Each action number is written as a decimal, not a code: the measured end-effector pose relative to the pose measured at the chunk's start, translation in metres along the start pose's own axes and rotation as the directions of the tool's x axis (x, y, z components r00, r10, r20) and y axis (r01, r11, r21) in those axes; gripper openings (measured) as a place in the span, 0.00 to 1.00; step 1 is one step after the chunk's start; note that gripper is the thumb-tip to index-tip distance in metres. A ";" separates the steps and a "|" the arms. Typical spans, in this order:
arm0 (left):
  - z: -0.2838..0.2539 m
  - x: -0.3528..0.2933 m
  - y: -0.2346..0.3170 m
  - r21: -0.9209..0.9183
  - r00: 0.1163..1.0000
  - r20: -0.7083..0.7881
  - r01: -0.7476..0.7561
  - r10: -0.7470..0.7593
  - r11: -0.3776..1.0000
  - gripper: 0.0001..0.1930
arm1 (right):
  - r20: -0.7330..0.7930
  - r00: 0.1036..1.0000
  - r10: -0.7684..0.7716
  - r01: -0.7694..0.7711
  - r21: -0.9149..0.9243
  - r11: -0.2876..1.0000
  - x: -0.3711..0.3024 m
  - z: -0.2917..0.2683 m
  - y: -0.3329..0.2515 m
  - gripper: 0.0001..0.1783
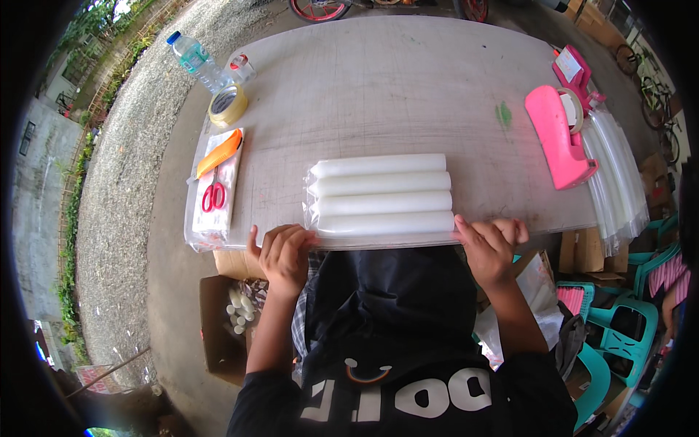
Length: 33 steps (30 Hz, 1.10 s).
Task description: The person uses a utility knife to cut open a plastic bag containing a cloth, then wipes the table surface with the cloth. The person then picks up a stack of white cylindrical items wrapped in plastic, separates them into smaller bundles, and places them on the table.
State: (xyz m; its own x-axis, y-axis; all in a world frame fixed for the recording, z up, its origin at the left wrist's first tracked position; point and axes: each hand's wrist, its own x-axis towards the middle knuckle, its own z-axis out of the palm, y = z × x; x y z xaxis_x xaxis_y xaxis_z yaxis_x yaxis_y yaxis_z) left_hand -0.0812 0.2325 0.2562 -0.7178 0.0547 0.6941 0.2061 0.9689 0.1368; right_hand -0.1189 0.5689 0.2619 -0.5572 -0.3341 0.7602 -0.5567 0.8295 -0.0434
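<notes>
Several white candles (382, 182) lie side by side in a clear plastic bag (310, 191) near the front edge of the table. My left hand (282, 255) is at the bag's near left corner, thumb out to the side and fingertips closed on the plastic. At the near right corner, beside the ends of the candles, my right hand (489, 244) pinches the bag between thumb and curled fingers.
Left on the table (364, 87) are red-handled scissors (213, 195), an orange cutter (220, 154), plastic bags (215, 220), a tape roll (228, 106) and a water bottle (196, 62). A pink tape dispenser (555, 138) and plastic sleeves (615, 171) lie right. A cardboard box (215, 328) with white candles stands below.
</notes>
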 end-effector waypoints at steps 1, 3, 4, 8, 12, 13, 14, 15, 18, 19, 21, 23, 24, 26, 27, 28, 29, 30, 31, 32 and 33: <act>-0.006 0.005 0.004 -0.027 0.991 0.090 0.097 -0.094 0.995 0.02 | 0.026 0.999 0.028 -0.029 0.039 0.999 0.004 -0.002 0.000 0.14; -0.015 0.018 0.011 -0.081 0.940 0.235 0.274 -0.249 0.958 0.03 | 0.150 0.980 0.133 -0.151 0.113 0.982 0.014 -0.008 0.000 0.12; -0.016 0.023 0.013 -0.098 0.899 0.306 0.358 -0.314 0.929 0.02 | 0.214 0.960 0.181 -0.214 0.145 0.966 0.017 -0.010 0.000 0.11; -0.025 0.038 0.025 0.012 0.834 0.387 0.421 -0.392 0.907 0.05 | 0.355 0.886 0.300 -0.401 0.260 0.878 0.027 -0.015 0.002 0.06; -0.002 0.015 0.065 0.101 0.973 0.130 0.178 -0.191 0.979 0.18 | 0.411 0.853 0.322 -0.460 0.299 0.836 0.026 -0.014 0.003 0.04; -0.001 0.013 0.078 0.002 0.977 0.192 0.094 -0.092 0.996 0.21 | 0.425 0.843 0.330 -0.477 0.306 0.824 0.026 -0.013 0.004 0.04; 0.001 0.016 0.093 -0.002 0.977 0.212 0.022 -0.021 1.000 0.28 | 0.424 0.845 0.326 -0.471 0.300 0.830 0.025 -0.013 0.004 0.04; 0.004 0.020 0.102 -0.058 0.977 0.213 0.008 0.004 0.998 0.31 | 0.423 0.848 0.320 -0.462 0.294 0.836 0.027 -0.014 0.004 0.04; 0.025 0.023 0.097 -0.154 0.990 0.135 -0.008 0.029 0.988 0.28 | 0.408 0.862 0.300 -0.426 0.266 0.865 0.030 -0.017 0.004 0.03; 0.031 0.023 0.093 -0.174 0.995 0.096 -0.011 0.028 0.985 0.25 | 0.401 0.868 0.292 -0.412 0.255 0.875 0.030 -0.018 0.004 0.03; 0.031 0.026 0.087 -0.262 0.992 0.126 0.040 -0.007 0.964 0.21 | 0.402 0.860 0.314 -0.419 0.207 0.884 0.031 -0.021 0.004 0.04; 0.031 0.031 0.088 -0.304 0.993 0.110 0.065 -0.033 0.950 0.17 | 0.414 0.846 0.336 -0.442 0.192 0.876 0.030 -0.022 0.007 0.05; 0.029 0.033 0.088 -0.307 0.991 0.126 0.081 -0.044 0.948 0.17 | 0.426 0.835 0.349 -0.463 0.201 0.864 0.028 -0.022 0.010 0.06; 0.026 0.035 0.090 -0.315 0.985 0.159 0.111 -0.063 0.942 0.16 | 0.448 0.811 0.378 -0.507 0.213 0.835 0.024 -0.020 0.017 0.08; 0.025 0.038 0.091 -0.316 0.986 0.152 0.116 -0.071 0.942 0.15 | 0.457 0.797 0.395 -0.531 0.217 0.819 0.023 -0.020 0.020 0.09; 0.024 0.041 0.093 -0.316 0.986 0.146 0.121 -0.077 0.941 0.15 | 0.467 0.782 0.414 -0.555 0.219 0.802 0.022 -0.019 0.022 0.10; 0.024 0.043 0.096 -0.324 0.987 0.139 0.124 -0.082 0.938 0.14 | 0.464 0.783 0.414 -0.545 0.192 0.816 0.022 -0.021 0.024 0.10; 0.024 0.043 0.097 -0.314 0.985 0.147 0.131 -0.088 0.940 0.14 | 0.461 0.784 0.416 -0.536 0.163 0.829 0.023 -0.023 0.026 0.10; 0.023 0.043 0.096 -0.305 0.984 0.155 0.137 -0.093 0.943 0.13 | 0.459 0.783 0.419 -0.527 0.133 0.839 0.024 -0.025 0.029 0.09; 0.023 0.043 0.097 -0.302 0.982 0.161 0.141 -0.096 0.943 0.13 | 0.347 0.817 0.460 -0.504 0.044 0.863 0.023 -0.029 0.041 0.10; 0.022 0.043 0.097 -0.281 0.982 0.151 0.155 -0.116 0.947 0.12 | 0.230 0.846 0.481 -0.483 -0.050 0.874 0.023 -0.032 0.062 0.11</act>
State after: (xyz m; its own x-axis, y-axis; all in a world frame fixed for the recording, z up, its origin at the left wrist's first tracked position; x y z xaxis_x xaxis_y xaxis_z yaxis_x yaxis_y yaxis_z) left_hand -0.1066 0.3341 0.2840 -0.8289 -0.0220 0.5590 0.2709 0.8585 0.4355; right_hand -0.1463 0.6267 0.2970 -0.8808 0.0130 0.4733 -0.1870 0.9088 -0.3729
